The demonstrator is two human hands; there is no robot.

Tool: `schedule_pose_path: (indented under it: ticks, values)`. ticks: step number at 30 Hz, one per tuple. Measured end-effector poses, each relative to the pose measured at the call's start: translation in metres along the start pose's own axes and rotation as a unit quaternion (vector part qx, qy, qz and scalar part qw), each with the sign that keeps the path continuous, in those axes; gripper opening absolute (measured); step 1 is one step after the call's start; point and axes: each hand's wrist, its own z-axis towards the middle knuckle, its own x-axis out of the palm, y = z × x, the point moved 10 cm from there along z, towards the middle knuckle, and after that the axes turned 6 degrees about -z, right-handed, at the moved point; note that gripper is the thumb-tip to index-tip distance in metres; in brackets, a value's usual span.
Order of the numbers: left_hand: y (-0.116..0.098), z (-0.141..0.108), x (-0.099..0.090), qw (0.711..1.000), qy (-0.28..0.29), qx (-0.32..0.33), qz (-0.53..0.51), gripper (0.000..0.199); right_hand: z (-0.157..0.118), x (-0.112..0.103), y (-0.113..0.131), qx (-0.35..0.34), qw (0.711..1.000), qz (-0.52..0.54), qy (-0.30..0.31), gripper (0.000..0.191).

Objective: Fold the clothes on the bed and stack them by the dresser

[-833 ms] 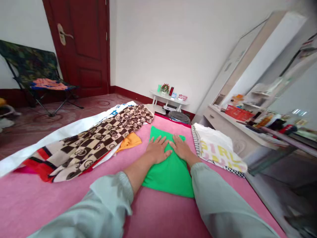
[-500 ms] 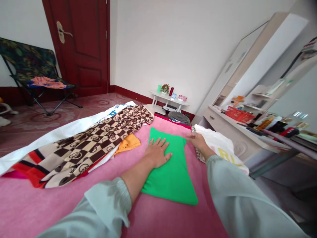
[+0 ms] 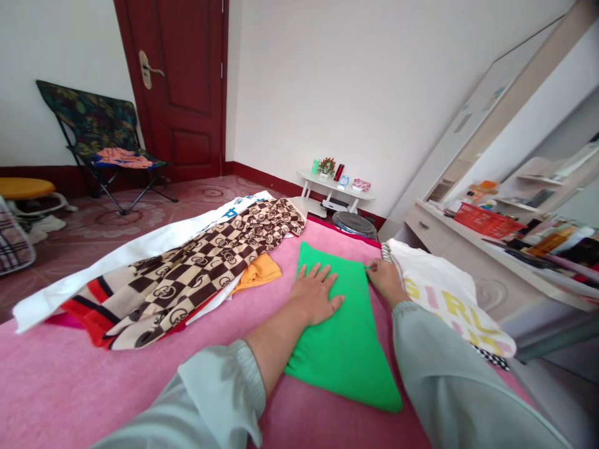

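Note:
A green folded garment lies on the pink bed cover. My left hand rests flat on its upper part, fingers spread and holding nothing. At the garment's far right corner, my right hand pinches the edge between thumb and fingers. Close beyond that hand lies a white shirt with yellow and pink letters. To the left, a brown-and-beige checked garment is spread out, with an orange cloth partly under it.
A white garment lies along the bed's left edge. On the right stands a dresser with a red basket and bottles. A low white shelf is at the far wall, a folding chair at the left.
My view has turned a little to the left. My right hand has closed on the green garment's far right corner, while my left hand stays pressed flat on it.

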Motion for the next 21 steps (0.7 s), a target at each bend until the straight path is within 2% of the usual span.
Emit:
schedule_pose_path:
  ticks: [4,7,10,12,14,16,18,21]
  values:
    - [-0.001,-0.001,-0.001,1.000,-0.007,0.000,-0.008,0.065,-0.001,-0.019,0.017,0.011,0.998,-0.055,-0.029,0.026]
    - [0.003,0.000,-0.008,0.999,-0.047,-0.015,-0.020,0.059,-0.002,-0.032,0.056,-0.013,0.997,-0.058,-0.047,0.037]
    - [0.021,-0.005,-0.031,0.983,-0.151,-0.094,-0.033,0.050,-0.007,-0.014,0.109,-0.070,0.997,-0.020,0.023,0.035]
    - [0.036,-0.013,-0.048,0.963,-0.214,-0.160,-0.040,0.045,-0.014,0.004,0.139,-0.099,0.993,-0.009,0.059,0.049]
    - [0.046,-0.019,-0.058,0.949,-0.240,-0.201,-0.043,0.045,-0.020,0.019,0.160,-0.122,0.989,0.005,0.085,0.071]
    - [0.050,-0.022,-0.061,0.945,-0.239,-0.218,-0.041,0.051,-0.026,0.031,0.174,-0.135,0.985,0.025,0.108,0.079]
    - [0.053,-0.023,-0.061,0.943,-0.238,-0.230,-0.038,0.058,-0.029,0.036,0.179,-0.135,0.983,0.038,0.118,0.068]
    - [0.056,-0.027,-0.061,0.939,-0.238,-0.242,-0.045,0.068,-0.034,0.029,0.174,-0.119,0.986,0.049,0.108,0.035]
